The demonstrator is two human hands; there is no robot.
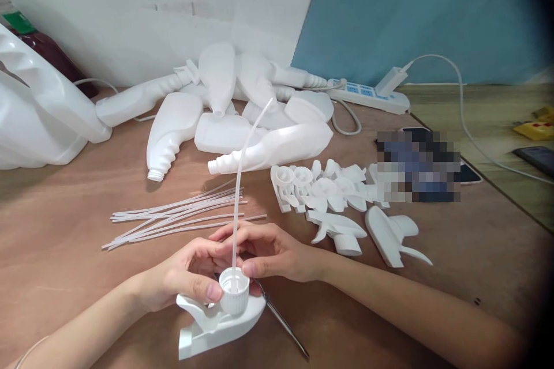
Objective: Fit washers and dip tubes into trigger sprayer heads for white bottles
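Observation:
My left hand [186,277] grips a white trigger sprayer head [216,320] turned upside down, thumb on its ribbed cap [234,290]. A long clear dip tube [239,184] stands up out of the cap. My right hand [268,251] pinches the tube just above the cap. A thin metal tool [281,320] lies on the table under my right hand. Several loose clear tubes [182,213] lie in a bundle just beyond my hands.
Several empty white spray bottles [225,109] are piled at the back. More sprayer heads [337,202] lie to the right. A large white jug [38,109] stands far left. A power strip [367,95] with a cable, and phones, sit at the right edge of the brown table [64,277].

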